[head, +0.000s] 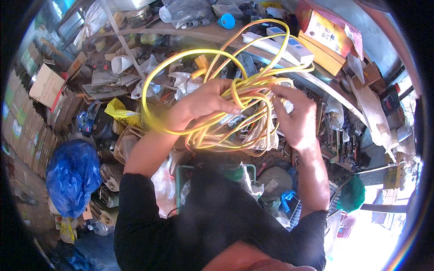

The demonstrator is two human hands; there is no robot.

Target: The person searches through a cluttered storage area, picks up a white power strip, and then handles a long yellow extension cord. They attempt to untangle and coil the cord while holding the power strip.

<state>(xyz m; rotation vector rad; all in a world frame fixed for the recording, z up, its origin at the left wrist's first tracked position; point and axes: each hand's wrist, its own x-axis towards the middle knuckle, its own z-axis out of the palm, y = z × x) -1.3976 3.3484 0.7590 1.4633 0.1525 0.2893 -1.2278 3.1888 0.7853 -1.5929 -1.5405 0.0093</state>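
A tangled bundle of yellow cable (pixel 234 130) hangs in front of me in loose loops. My left hand (pixel 207 103) grips the bundle from the left, its thumb over the strands. One wide loop passes around my left wrist. At the bundle's right side, my right hand (pixel 295 113) has its thumb and fingers bent around strands; the fingertips are partly lost among them. Higher loops cross in front of white power strips (pixel 294 49) on the workbench. Whether the cable joins the strips is hidden.
The workbench (pixel 217 28) curves across the back, with a blue cup (pixel 227 21) and a cardboard box (pixel 323 34) on it. At left lie a blue plastic bag (pixel 74 178) and a yellow bag (pixel 122 111). A green crate (pixel 178 184) stands below me amid clutter.
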